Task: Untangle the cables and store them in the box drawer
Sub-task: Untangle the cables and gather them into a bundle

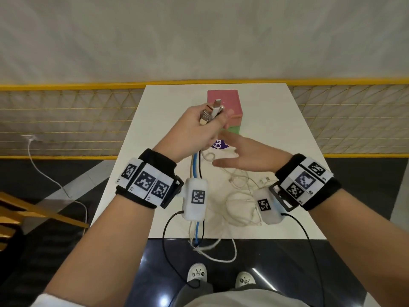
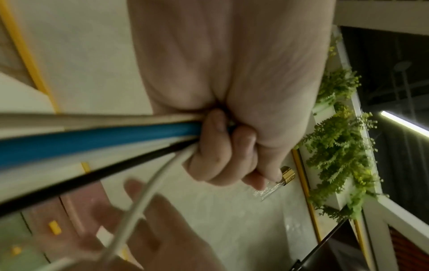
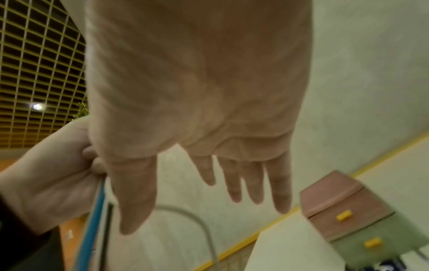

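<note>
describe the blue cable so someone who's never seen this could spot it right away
Start at the white table and find the raised left hand above it, gripping a bunch of cable ends. Three cables hang taut from that fist towards the table's near edge. The thick blue cable runs between a white one and a thin black one, the only coloured strand.

box drawer (image 1: 230,120): left hand (image 1: 197,131) is covering its front.
purple label (image 1: 219,144): lettering is showing only partly.
right hand (image 2: 144,231): blurring.
</note>
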`<state>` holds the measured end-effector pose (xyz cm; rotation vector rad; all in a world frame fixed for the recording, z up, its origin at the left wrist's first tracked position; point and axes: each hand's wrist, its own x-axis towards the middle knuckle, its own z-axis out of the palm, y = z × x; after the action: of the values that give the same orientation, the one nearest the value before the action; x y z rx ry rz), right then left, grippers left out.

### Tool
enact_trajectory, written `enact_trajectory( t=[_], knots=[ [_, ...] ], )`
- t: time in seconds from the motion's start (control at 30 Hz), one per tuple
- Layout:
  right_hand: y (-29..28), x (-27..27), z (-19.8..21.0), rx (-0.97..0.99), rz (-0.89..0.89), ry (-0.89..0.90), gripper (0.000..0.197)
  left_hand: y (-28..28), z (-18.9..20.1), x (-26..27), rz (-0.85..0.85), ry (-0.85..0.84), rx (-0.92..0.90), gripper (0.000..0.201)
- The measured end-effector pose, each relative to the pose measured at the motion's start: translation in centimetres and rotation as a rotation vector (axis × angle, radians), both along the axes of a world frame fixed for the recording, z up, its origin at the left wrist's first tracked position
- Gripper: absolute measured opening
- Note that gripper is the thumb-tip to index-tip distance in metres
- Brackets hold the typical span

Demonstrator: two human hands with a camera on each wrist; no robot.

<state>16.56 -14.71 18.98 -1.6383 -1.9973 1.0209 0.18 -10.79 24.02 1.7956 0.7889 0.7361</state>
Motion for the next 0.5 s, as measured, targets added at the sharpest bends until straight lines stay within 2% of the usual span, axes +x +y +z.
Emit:
enact_trajectory(
  t=[0.03,0.07,0.13,0.2,0.27,0.37,0.5],
  knots=[
    [0.1,-0.5,0.0,-0.022,0.067,0.016,0.065,-0.1,0.1,0.1,-0.015,-0.017,-0.002,0.031],
    [0.0,-1.3,-0.2,-0.033,0.141,-0.002,0.049,0.0,0.3,0.2,-0.010,-0.037,-0.001,0.031],
    [-0.7,-2.7,-1.2,-0.090,0.278,-0.031,0.005,0.3,0.5,0.2,0.049,-0.081,0.004,0.030],
    [-1.8,-3.5,-2.4,-0.260,0.359,0.011,0.023,0.7,0.6,0.0,0.123,-0.127,-0.003,0.029],
    [-2.3,-3.3,-3.4,-0.337,0.357,0.038,0.023,0.8,0.3,-0.2,0.149,-0.146,-0.006,0.029],
    [-1.6,-2.0,-4.3,-0.319,0.213,0.028,0.024,0.4,0.0,-0.2,0.173,-0.176,0.004,0.027],
    [-2.5,-1.3,-7.5,-0.411,0.113,-0.010,0.025,1.2,1.2,-0.9,0.319,-0.324,0.028,0.028]
  ],
)
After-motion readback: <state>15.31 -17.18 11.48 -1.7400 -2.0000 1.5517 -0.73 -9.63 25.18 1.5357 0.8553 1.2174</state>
